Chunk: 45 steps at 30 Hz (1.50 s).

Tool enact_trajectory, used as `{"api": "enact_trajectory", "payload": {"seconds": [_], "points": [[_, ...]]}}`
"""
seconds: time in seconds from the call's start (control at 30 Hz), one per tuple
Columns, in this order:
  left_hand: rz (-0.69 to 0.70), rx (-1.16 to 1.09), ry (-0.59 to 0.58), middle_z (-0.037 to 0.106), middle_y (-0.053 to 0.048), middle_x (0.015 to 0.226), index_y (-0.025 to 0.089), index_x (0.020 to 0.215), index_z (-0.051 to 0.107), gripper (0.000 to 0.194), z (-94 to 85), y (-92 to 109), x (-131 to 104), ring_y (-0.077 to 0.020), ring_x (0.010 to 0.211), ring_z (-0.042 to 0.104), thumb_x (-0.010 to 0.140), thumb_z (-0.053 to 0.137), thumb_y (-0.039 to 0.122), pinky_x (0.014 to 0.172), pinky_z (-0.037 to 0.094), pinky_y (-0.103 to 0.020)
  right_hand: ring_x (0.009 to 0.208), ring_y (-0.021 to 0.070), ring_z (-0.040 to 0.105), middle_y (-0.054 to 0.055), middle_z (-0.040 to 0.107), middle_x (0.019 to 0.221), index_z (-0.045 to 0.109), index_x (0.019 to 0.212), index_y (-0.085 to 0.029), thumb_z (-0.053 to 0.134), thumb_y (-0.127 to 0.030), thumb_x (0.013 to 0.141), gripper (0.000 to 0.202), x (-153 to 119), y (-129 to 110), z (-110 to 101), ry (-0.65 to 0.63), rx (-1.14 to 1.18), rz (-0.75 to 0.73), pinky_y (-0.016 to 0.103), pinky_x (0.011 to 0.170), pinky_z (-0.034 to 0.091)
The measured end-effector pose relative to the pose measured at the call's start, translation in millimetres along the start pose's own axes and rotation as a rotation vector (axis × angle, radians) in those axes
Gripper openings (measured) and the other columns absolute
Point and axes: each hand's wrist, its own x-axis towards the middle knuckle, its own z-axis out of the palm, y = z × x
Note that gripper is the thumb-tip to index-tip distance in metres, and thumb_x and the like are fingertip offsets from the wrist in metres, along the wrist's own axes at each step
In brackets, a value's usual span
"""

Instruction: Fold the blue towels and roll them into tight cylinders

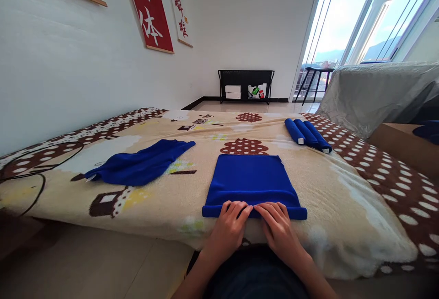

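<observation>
A blue towel (252, 175) lies flat on the blanket in front of me, its near edge turned into a narrow roll. My left hand (231, 219) grips the roll left of its middle, fingers curled over the top. Close beside it, my right hand (274, 219) holds the same roll, and the fingertips of both hands almost meet. The thumbs are mostly hidden behind the fingers. To the left is a loose, crumpled blue towel (140, 164) with a small white tag. Three rolled blue towels (307, 135) lie side by side at the far right.
A cream patterned blanket (329, 207) with brown dotted borders covers the bed. Along its left side runs a black cable (43, 189). A cardboard box (398, 146) and a plastic-covered piece of furniture (370, 93) stand at the right. Against the far wall is a black rack (245, 79).
</observation>
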Motion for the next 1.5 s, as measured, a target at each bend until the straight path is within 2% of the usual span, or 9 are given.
{"api": "enact_trajectory", "payload": {"seconds": [0.17,0.5,0.63,0.77,0.87,1.07,1.17,1.3,1.5], "points": [[-0.043,0.027,-0.043,0.065,-0.009,0.127,0.019,0.135,0.053,0.041,0.9,-9,1,-0.0244,0.118,0.059,0.097,0.042,0.01,0.1,0.042,-0.044,0.112,0.0193,0.06,0.006,0.067,0.123,0.056,0.134,-0.021,0.043,-0.016,0.101,0.036,-2,12,0,-0.033,-0.1,0.032,0.039,0.101,0.038],[-0.267,0.172,0.005,0.067,-0.01,0.13,0.017,0.121,0.066,0.033,-11.1,-57,-14,-0.0264,0.125,0.059,0.101,0.041,0.023,0.102,0.041,-0.048,0.121,0.0251,0.06,0.008,0.067,0.127,0.066,0.123,-0.016,0.041,-0.039,0.103,0.039,-11,48,-15,0.04,-0.387,0.243,0.045,0.106,0.037],[-0.299,0.23,0.098,0.069,-0.01,0.125,0.015,0.119,0.066,0.036,0.0,-38,-10,-0.0284,0.122,0.061,0.096,0.039,0.012,0.106,0.035,-0.054,0.121,0.0256,0.06,0.01,0.067,0.127,0.067,0.121,-0.013,0.041,-0.031,0.103,0.037,-7,32,-5,0.062,-0.422,0.25,0.048,0.112,0.032],[-0.107,0.092,-0.012,0.059,-0.007,0.141,0.016,0.138,0.053,0.045,15.9,-2,6,-0.0215,0.133,0.053,0.096,0.038,0.011,0.108,0.038,-0.043,0.127,0.0202,0.056,0.005,0.063,0.134,0.064,0.128,-0.018,0.04,-0.024,0.102,0.036,6,5,10,-0.005,-0.3,0.145,0.043,0.117,0.028],[-0.143,0.081,-0.051,0.054,-0.007,0.146,0.018,0.14,0.052,0.041,20.3,7,17,-0.0224,0.136,0.049,0.101,0.039,0.022,0.108,0.04,-0.043,0.13,0.019,0.054,0.003,0.061,0.137,0.063,0.13,-0.021,0.039,-0.027,0.103,0.036,16,2,15,-0.075,-0.247,0.155,0.04,0.115,0.032],[-0.421,0.181,-0.072,0.053,-0.006,0.146,0.023,0.136,0.058,0.042,1.3,-36,8,-0.0287,0.138,0.047,0.102,0.041,0.04,0.108,0.04,-0.052,0.128,0.0263,0.056,0.011,0.064,0.132,0.065,0.125,-0.017,0.039,-0.045,0.102,0.045,10,52,0,-0.048,-0.381,0.442,0.046,0.107,0.039],[-0.511,0.177,-0.083,0.053,-0.006,0.146,0.026,0.136,0.058,0.041,-8.9,-62,-8,-0.0282,0.139,0.045,0.103,0.038,0.04,0.112,0.034,-0.056,0.13,0.0254,0.055,0.009,0.062,0.135,0.064,0.128,-0.019,0.036,-0.046,0.103,0.046,-5,72,-8,-0.03,-0.378,0.429,0.046,0.109,0.037],[-0.509,0.126,-0.079,0.056,-0.005,0.143,0.03,0.133,0.06,0.039,-13.4,-84,-23,-0.0267,0.138,0.046,0.104,0.035,0.037,0.114,0.026,-0.059,0.126,0.0254,0.056,0.008,0.065,0.132,0.064,0.124,-0.019,0.036,-0.043,0.103,0.043,-20,80,-13,0.057,-0.359,0.368,0.046,0.107,0.039],[-0.349,0.143,0.112,0.062,-0.007,0.136,0.028,0.12,0.068,0.028,-26.5,-87,-27,-0.025,0.129,0.054,0.1,0.047,0.03,0.108,0.033,-0.047,0.116,0.0238,0.06,0.008,0.065,0.128,0.064,0.122,-0.023,0.054,-0.035,0.097,0.03,-37,87,-23,0.292,-0.255,0.235,0.044,0.101,0.045]]}}
